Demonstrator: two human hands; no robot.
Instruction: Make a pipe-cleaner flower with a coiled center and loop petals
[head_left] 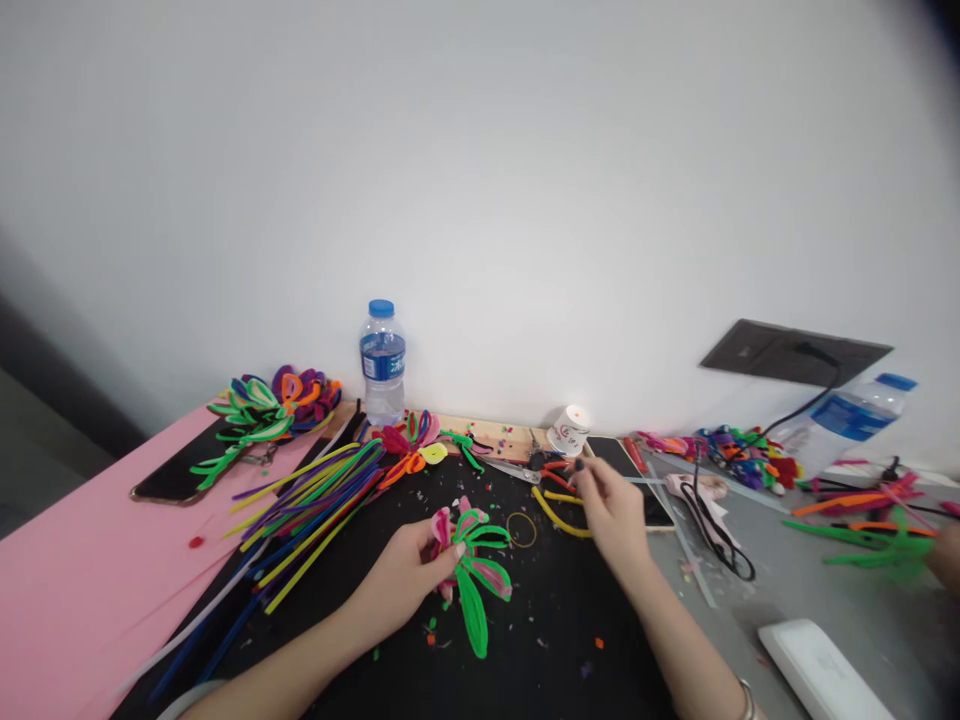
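My left hand point(411, 568) pinches a pipe-cleaner flower point(472, 570) with pink and bright green looped petals, held low over the black mat. One long green loop points down toward me. Farther right, my right hand point(613, 510) has its fingers drawn together at the red handles point(556, 476) of a cutting tool. Whether the fingertips grip anything is hidden. Beside that hand lie curved yellow handles point(561, 514), and silver scissor blades point(513, 469) point left. A thin tan ring point(522, 530) lies between my hands.
Loose pipe cleaners point(319, 515) are heaped at left, near a phone point(176, 470) and finished flowers point(274, 400). A water bottle point(383, 365) and a paper cup point(570, 430) stand by the wall. A white case point(821, 670) lies at right, near another person's hand point(946, 555).
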